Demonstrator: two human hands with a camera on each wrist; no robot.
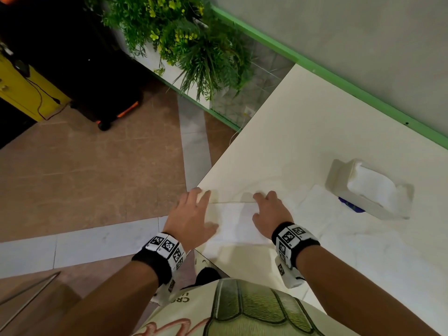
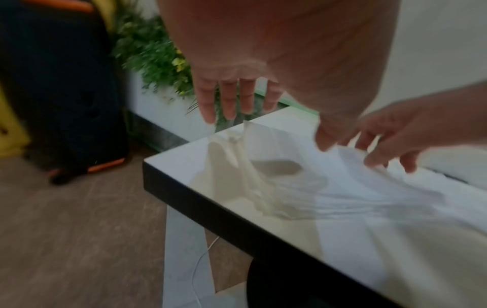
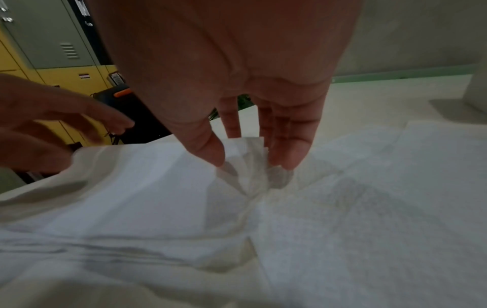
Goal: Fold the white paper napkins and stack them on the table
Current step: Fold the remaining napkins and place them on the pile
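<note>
A white paper napkin (image 1: 232, 219) lies spread at the near left corner of the white table (image 1: 303, 132), between my two hands. My right hand (image 1: 258, 206) pinches a raised fold of the napkin (image 3: 158, 187) between thumb and fingers (image 3: 287, 150); the right wrist view shows this pinch plainly. My left hand (image 1: 208, 207) hovers over the table corner with straight fingers (image 2: 226, 100), just above a lifted edge of the napkin (image 2: 342, 187). Whether those fingers touch the paper is blurred.
A white napkin holder (image 1: 368, 187) with napkins in it stands to the right on the table, with another flat napkin (image 1: 315, 197) beside it. The table edge (image 2: 200, 200) is close to my left hand. A planter (image 1: 189, 44) and a black case (image 1: 97, 76) stand on the floor beyond.
</note>
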